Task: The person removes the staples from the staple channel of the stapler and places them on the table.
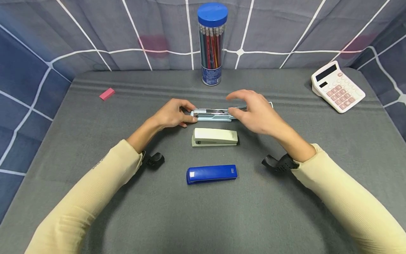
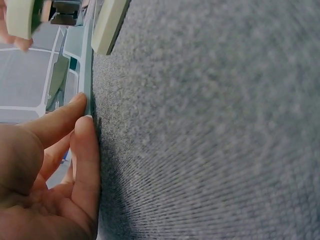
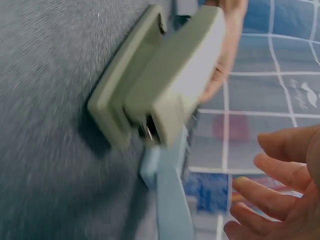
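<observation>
A light blue stapler point(image 1: 213, 119) lies opened out on the grey table, its top swung back to the right and its metal staple channel showing. My left hand point(image 1: 172, 114) holds the stapler's left end, thumb and fingers at its base. Over the right end hovers my right hand point(image 1: 255, 111), fingers loosely bent and apart; in the right wrist view nothing is between them, and the light blue top point(image 3: 172, 205) shows beside them. Just nearer to me lies a pale green stapler point(image 1: 215, 136). Below that one is a dark blue stapler point(image 1: 211, 174).
A clear tube of pencils with a blue lid point(image 1: 211, 46) stands behind the staplers, near the grid-patterned curtain point(image 1: 272, 31). A pink eraser point(image 1: 107, 94) lies at the back left. A white calculator with pink keys point(image 1: 338, 87) is at the back right.
</observation>
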Tool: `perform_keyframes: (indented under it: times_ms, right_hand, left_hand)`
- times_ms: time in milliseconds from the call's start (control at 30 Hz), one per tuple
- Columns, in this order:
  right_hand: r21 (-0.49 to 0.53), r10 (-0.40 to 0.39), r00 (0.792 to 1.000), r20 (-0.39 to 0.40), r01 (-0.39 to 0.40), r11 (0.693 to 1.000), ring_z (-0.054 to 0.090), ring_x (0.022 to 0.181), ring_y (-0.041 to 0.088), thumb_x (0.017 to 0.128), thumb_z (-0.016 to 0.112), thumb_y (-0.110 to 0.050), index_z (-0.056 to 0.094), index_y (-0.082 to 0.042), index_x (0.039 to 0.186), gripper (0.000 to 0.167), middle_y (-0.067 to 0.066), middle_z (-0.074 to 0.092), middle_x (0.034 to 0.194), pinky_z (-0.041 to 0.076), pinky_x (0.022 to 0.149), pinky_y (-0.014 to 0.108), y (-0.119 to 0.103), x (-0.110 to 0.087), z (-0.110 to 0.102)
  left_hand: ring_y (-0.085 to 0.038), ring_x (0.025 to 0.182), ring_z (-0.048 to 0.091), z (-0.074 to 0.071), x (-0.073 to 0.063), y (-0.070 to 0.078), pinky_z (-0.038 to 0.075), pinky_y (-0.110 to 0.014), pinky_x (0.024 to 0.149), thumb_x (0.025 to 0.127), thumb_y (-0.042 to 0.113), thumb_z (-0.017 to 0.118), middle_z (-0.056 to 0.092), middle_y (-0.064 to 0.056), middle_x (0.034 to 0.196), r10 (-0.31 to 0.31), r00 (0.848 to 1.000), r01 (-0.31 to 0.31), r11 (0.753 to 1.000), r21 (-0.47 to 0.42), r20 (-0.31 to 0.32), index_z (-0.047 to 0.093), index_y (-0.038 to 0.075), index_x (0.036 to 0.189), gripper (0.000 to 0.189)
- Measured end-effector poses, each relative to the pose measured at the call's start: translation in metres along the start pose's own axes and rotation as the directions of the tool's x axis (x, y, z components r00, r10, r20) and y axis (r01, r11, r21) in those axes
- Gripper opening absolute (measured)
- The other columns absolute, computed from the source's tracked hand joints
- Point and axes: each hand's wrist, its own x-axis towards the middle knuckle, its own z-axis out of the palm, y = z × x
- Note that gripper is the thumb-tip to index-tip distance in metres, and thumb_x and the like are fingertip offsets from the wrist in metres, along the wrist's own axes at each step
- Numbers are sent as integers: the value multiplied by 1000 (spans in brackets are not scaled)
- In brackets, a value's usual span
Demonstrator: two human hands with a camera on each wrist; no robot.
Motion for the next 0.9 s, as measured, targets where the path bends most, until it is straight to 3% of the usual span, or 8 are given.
perform_keyframes:
  times_ms: [67, 100, 233, 400, 633, 900]
  right_hand:
    - [8, -1, 998, 57, 1, 1000, 55, 114, 29, 94, 65, -15, 64, -2, 126, 34, 14, 59, 132, 38, 107, 47, -3, 10, 8]
    - [16, -1, 996, 85, -1, 1000, 57, 102, 29, 95, 64, -16, 64, -2, 126, 34, 13, 60, 131, 40, 105, 46, -4, 14, 12]
    - [43, -5, 983, 181, -2, 999, 55, 88, 25, 95, 63, -16, 66, -1, 123, 32, 13, 64, 124, 46, 96, 43, -4, 27, 25]
    - [20, -8, 973, 230, 3, 1000, 58, 95, 22, 95, 63, -16, 68, -1, 120, 29, 11, 68, 115, 49, 85, 41, -3, 32, 34]
    - [-9, -29, 970, 240, 32, 999, 61, 107, 23, 95, 64, -15, 71, -1, 114, 25, 11, 67, 119, 49, 93, 42, -3, 33, 37]
    - [-16, -8, 959, 283, 13, 1000, 59, 100, 22, 95, 62, -16, 69, 1, 119, 29, 12, 67, 116, 49, 90, 41, -7, 40, 45]
  left_hand:
    - [-18, 77, 57, 0, 0, 0, 60, -27, 63, 86, 5, 77, 54, -17, 110, 5, 1000, -5, 1000, -3, -3, 62, -4, 123, 40]
    - [-18, 76, 57, 0, 0, 0, 60, -27, 63, 86, 5, 77, 54, -17, 109, 7, 1000, -7, 1000, -3, -6, 63, -4, 122, 39]
    - [-18, 75, 58, 0, 0, 1, 60, -27, 61, 86, 4, 77, 57, -16, 106, 9, 1000, -9, 1000, -4, -11, 64, -3, 119, 37]
    - [-18, 75, 57, 0, 0, 1, 60, -27, 61, 86, 4, 77, 56, -16, 106, 7, 1000, -7, 1000, -4, -4, 63, -3, 120, 37]
    - [-18, 74, 56, 2, 1, 1, 59, -25, 60, 86, 4, 77, 56, -16, 105, 6, 1000, -6, 1000, -7, -8, 64, -3, 118, 35]
    - [-18, 74, 57, 1, 0, 2, 59, -25, 60, 86, 4, 76, 58, -16, 105, 13, 1000, -13, 1000, 0, -12, 65, -2, 116, 33]
